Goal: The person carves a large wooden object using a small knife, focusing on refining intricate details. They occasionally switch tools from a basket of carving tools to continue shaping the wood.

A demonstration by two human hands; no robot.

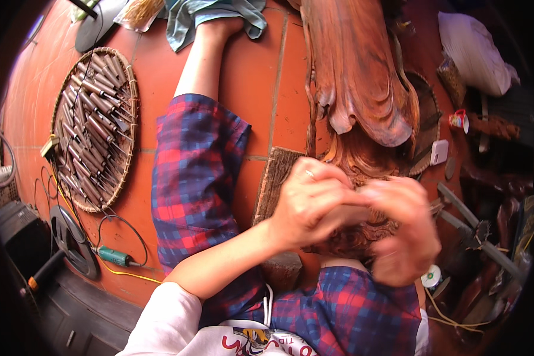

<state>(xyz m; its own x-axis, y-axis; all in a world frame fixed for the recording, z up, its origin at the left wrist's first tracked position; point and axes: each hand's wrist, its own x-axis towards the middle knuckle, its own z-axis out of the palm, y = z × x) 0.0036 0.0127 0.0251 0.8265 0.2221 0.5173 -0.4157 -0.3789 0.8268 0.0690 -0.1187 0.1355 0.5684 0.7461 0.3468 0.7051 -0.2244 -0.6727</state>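
A large carved piece of reddish-brown wood [359, 65], with flowing folds and finer curls at its near end, lies in front of me. Above that near end my two hands meet. My left hand [314, 199], with a ring on one finger, is closed with its fingers curled in; whatever it may hold is hidden. My right hand [404, 228] is bent over beside the left fingertips and blurred by motion, so its grip does not show clearly. A rough wooden block [274, 178] is just left of the carving, near my left hand.
A round woven tray [132, 127] of wooden-handled carving tools [92, 124] lies on the red tiled floor [252, 77] at left. A green power tool [114, 256] and cables lie nearer. At right are a white phone [438, 152], a red cup [458, 121] and grey metal bars [480, 237].
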